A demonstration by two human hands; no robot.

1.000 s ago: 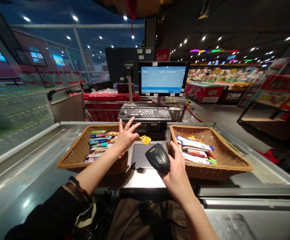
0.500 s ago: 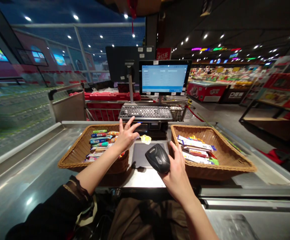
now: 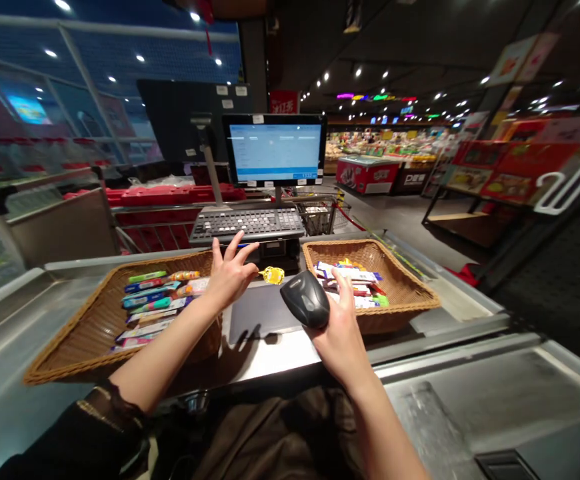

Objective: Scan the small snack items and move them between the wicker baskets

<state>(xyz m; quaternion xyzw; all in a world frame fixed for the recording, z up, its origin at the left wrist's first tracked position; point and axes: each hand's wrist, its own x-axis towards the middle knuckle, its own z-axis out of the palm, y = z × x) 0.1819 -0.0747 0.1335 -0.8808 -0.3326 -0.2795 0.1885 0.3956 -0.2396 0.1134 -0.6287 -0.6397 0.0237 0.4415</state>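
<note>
My left hand pinches a small yellow wrapped sweet between thumb and forefinger, the other fingers spread, just in front of the keyboard. My right hand grips a black handheld barcode scanner, its head turned toward the sweet. Both hands hover over a dark scan plate set in the steel counter. A wicker basket of colourful snack bars lies left of the hands. A second wicker basket with several packets lies to the right.
A till screen stands behind the keyboard, with red shopping baskets and a wire trolley beyond. The steel counter runs along both sides. Shop shelves and an aisle fill the right.
The view has swung to the right and tilted, so everything sits further left in the picture. Both hands keep their grips, with the sweet and the scanner close together.
</note>
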